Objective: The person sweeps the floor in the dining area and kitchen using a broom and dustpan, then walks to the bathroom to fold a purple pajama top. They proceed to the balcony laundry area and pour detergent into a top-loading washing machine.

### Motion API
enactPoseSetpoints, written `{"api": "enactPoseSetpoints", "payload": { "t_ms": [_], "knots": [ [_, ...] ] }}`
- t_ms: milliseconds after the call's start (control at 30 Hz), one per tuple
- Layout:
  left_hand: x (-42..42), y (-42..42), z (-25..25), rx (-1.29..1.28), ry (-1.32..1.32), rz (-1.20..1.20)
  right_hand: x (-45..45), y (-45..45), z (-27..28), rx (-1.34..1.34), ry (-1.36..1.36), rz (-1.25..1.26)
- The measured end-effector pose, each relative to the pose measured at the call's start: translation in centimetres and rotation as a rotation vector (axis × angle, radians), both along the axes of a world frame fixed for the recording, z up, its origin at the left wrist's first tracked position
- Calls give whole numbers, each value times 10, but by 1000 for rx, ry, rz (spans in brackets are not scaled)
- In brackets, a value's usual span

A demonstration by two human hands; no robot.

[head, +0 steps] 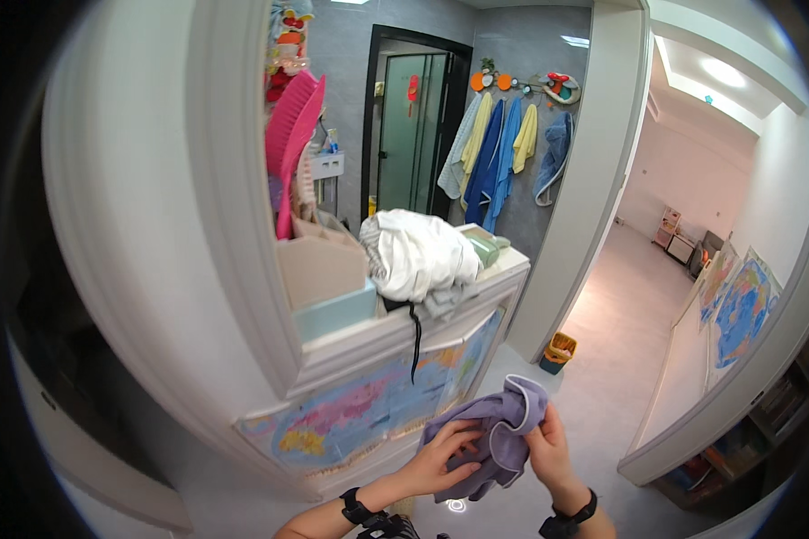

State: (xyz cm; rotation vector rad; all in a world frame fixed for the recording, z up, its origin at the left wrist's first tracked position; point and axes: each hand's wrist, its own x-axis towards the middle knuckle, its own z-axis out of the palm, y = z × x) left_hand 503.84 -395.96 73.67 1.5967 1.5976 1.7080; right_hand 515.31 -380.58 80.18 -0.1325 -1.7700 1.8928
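Note:
A crumpled purple cloth garment with white piping [495,431] hangs between my two hands, low in the view. My right hand [548,445] pinches its right edge near the piping. My left hand [445,458] lies against its left side with the fingers spread and partly bent; whether they grip the fabric is not clear. Beyond the hands, a bundle of white and grey clothes [421,256] rests on the ledge [519,261], and a black cord [415,343] dangles from it.
A beige organizer [320,266] with a pink hairbrush [290,148] stands on a light blue box [334,313] at the ledge's left. Towels [492,162] hang on the far wall. A small trash bin [557,353] stands by the door frame. A world map [377,411] covers the low wall.

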Motion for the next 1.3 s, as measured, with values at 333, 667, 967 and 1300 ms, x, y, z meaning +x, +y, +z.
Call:
{"api": "enactPoseSetpoints", "payload": {
  "t_ms": [333, 667, 967, 1300],
  "knots": [
    [-154, 71, 90, 232, 256, 292, -164, 82, 181, 241, 328, 115],
    [-207, 79, 137, 41, 199, 830, -432, 148, 213, 630, 226, 432],
    [-211, 139, 115, -244, 421, 1417, -425, 194, 96, 1005, 329, 543],
    [-222, 186, 134, -409, 621, 1481, -382, 224, 62, 1077, 506, 413]
  ]
}}
